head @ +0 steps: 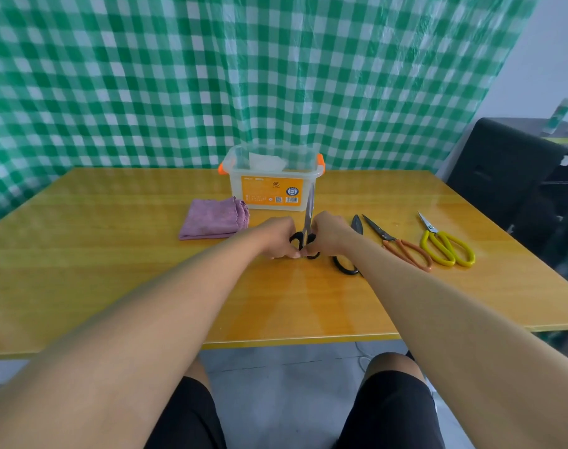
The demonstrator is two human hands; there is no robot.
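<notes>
Left hand (277, 237), right hand (330, 236) gripping scissors (307, 218), clear tub (237, 193) holding white sheet (265, 162)

Head view, sole camera: wide-angle, worn on the person's head, at the near edge of the table (114, 286). Faces forward and down toward the far edge and the checked curtain (146, 76). Close range. Left hand (277, 236) and right hand (329, 236), on black-handled scissors (296, 238), sit mid-frame. Both far corners in frame.

Backdrop: green-and-white checked curtain (185, 79)
Wall: pale, at upper right (548, 59)
Floor: grey (285, 393)
Furniture: glossy yellow wooden table (114, 270); black chair (499, 170)
</notes>
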